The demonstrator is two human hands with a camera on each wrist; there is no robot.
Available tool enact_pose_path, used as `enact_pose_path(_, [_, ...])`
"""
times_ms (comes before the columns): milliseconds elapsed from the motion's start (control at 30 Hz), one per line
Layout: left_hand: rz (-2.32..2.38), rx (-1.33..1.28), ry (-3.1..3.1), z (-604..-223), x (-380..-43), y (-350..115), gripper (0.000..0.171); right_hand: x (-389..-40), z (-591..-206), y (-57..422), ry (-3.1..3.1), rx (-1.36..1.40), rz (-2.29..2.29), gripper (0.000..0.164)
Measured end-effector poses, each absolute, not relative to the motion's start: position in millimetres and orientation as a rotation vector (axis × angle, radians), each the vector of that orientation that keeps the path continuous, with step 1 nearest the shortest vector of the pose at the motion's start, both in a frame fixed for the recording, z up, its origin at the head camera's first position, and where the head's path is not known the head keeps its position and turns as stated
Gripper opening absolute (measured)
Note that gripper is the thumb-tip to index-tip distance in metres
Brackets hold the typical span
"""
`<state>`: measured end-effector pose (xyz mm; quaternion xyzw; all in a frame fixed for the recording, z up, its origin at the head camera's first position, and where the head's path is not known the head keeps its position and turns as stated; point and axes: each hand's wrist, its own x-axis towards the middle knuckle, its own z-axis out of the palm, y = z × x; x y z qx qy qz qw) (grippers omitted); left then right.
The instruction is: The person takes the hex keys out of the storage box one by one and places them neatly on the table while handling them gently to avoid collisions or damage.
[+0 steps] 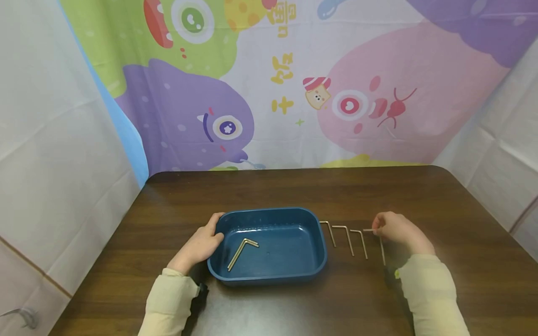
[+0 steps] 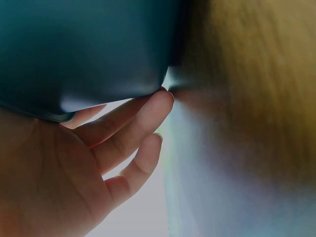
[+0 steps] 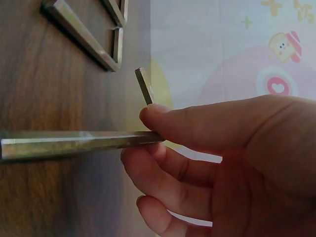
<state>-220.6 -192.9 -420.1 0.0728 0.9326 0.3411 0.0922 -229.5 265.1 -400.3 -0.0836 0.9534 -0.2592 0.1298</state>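
My left hand (image 1: 201, 246) grips the left end of a blue plastic tray (image 1: 269, 280), the thumb at its rim. In the left wrist view, the fingers (image 2: 155, 112) of this hand lie along the tray's outer wall. Two brass-coloured hex keys (image 1: 237, 254) lie side by side inside the tray. To its right, my right hand (image 1: 399, 229) pinches another hex key (image 3: 84, 144) near its bend between thumb and fingers; the long arm points toward the table's near side. Three more hex keys (image 1: 349, 240) lie in a row between the tray and that hand.
The dark wooden table (image 1: 269, 189) has rounded far corners. Behind it hangs a curtain (image 1: 286, 140) printed with cartoon monsters. Pale cloth walls (image 1: 84, 186) stand on both sides.
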Motion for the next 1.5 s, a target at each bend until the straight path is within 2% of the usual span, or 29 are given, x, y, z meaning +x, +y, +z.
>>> enact_pose_path(1500, [1.019, 0.228, 2.762, -420.1, -219.4, -193.6, 0.049, -232.7, -414.8, 266.3, 2.801, -0.179, -0.705, 0.008])
